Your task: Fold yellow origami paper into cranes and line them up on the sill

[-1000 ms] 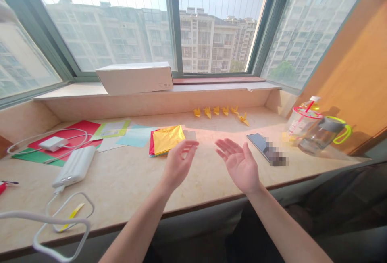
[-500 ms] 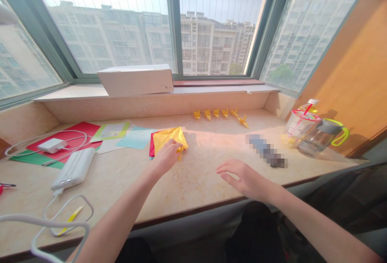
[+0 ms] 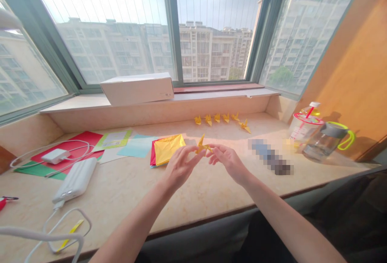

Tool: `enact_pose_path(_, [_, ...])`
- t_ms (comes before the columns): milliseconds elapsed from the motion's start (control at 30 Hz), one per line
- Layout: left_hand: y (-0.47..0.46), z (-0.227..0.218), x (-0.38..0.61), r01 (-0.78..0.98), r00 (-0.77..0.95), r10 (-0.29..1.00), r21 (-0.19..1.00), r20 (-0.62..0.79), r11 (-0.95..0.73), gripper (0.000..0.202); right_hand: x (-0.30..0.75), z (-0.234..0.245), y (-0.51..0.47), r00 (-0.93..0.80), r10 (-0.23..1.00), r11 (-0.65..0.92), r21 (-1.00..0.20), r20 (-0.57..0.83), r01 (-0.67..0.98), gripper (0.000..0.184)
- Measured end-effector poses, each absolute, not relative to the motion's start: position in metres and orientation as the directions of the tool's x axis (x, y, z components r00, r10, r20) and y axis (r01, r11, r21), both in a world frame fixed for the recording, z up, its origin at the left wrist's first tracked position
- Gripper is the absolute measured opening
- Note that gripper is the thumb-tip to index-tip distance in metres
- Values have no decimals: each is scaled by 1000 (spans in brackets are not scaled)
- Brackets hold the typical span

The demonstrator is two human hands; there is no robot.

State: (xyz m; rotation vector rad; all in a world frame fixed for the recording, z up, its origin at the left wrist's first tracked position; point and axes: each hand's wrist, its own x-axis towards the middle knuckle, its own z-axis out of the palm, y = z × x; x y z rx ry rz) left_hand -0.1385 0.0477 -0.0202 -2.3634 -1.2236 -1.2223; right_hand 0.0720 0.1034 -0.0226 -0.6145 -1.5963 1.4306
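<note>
A small folded yellow paper crane is held between my two hands, above the stone counter. My left hand pinches it from the left between thumb and fingers. On the other side, the fingertips of my right hand are closed on its right-hand tip. Just left of my left hand lies a stack of yellow paper with red and blue sheets showing under it. Behind the hands, several finished yellow paper cranes stand in a row, the rightmost a little nearer.
Red paper, green paper and pale blue paper lie on the left, beside a white power bank with cables. At right stand a cup with a straw and a bottle. A white box rests on the sill.
My left hand has lifted the yellow crane from the paper stack and moved right with it. My right hand has come up and left, closing on the crane's other side. The view has tilted slightly.
</note>
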Motion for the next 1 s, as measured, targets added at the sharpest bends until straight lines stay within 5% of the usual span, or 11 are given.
enact_pose_path(233, [71,-18,-142,715,320,593,222,739,-663,36,55,-21,128,-380,845,337,-926,376,-168,29])
enact_pose_path(367, [88,-24,-143,727,80,687,429,722,-535,60,47,-28,151,-436,793,472,-882,425,-2,29])
enact_pose_path(467, [94,-33,-145,714,12,770,533,638,-453,39,40,-36,157,-484,705,599,-801,518,15,30])
enact_pose_path(533, [94,-38,-146,738,41,801,522,597,-427,21,37,-43,157,-486,660,664,-747,574,20,31])
enact_pose_path(700, [88,-44,-146,776,83,822,481,564,-409,24,42,-54,155,-534,559,793,-598,634,120,25])
enact_pose_path(1000, [93,-45,-150,786,181,738,355,651,-506,21,49,-65,160,-525,589,793,-563,614,231,24])
